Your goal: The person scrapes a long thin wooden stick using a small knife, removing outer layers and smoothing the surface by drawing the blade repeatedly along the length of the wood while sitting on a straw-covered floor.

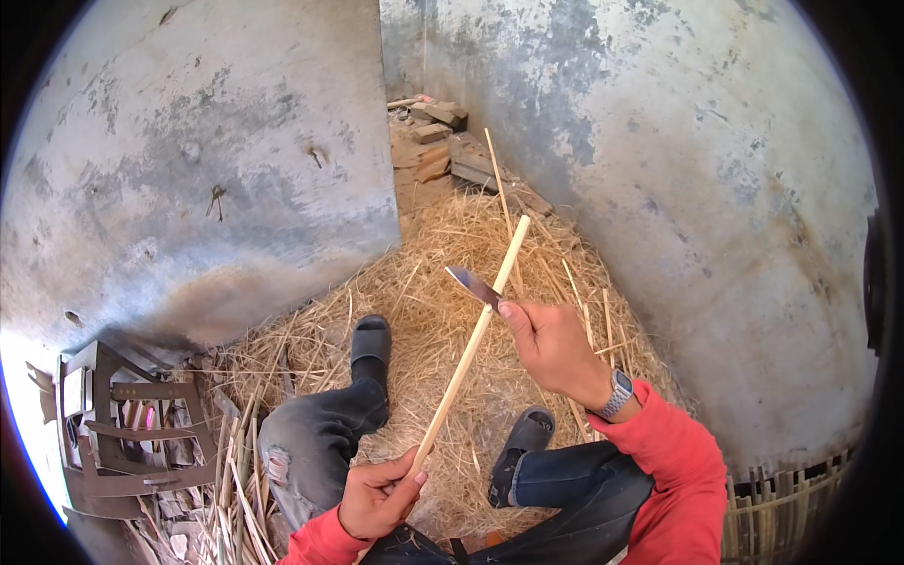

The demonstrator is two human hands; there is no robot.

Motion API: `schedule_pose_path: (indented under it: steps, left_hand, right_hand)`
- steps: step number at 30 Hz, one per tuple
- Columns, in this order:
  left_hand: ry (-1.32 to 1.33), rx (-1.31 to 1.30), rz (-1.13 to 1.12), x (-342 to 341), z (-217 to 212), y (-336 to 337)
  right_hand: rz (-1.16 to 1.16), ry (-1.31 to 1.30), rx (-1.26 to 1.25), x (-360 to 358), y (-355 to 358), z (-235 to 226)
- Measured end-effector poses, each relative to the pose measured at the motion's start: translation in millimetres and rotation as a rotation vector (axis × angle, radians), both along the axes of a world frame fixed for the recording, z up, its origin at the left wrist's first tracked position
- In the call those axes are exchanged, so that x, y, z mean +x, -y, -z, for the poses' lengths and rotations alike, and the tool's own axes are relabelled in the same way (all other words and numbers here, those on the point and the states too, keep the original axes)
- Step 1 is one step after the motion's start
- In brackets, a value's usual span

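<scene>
Gripping a long, pale, straight wooden strip [459,377] near its lower end, the left hand [381,497] had its fingers curled round it. The strip slanted up and away, raised over the floor [407,188]. The right hand [556,348] was clenched on a short knife with a pointed, dark metal blade [478,288], handle hidden; blade crossed the strip above its middle, contact unclear. Straw-coloured, thin wood shavings [452,247] covered the floor up to its right edge, along a patchy grey plaster wall [716,188]. Rough brown bricks [433,132] lay at the far corner.
</scene>
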State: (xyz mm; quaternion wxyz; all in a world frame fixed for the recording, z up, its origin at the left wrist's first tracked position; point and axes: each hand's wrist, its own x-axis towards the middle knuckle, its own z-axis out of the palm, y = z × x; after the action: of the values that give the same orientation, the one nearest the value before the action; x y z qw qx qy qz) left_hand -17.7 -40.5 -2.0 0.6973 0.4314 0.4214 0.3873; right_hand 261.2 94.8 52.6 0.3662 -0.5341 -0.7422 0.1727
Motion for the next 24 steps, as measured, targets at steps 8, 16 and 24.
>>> schedule_pose_path:
  steps: [8, 16, 24]
  left_hand:
    - [-0.008, -0.036, -0.033, -1, 4, -6]
    - [-0.043, 0.010, -0.013, 3, 3, -5]
    - [-0.161, 0.173, -0.056, 4, 15, -3]
  right_hand:
    - [-0.275, 0.036, -0.152, -34, 37, 12]
    - [0.136, 0.037, 0.097, 17, -32, -17]
    - [-0.013, -0.014, -0.008, -3, -14, 5]
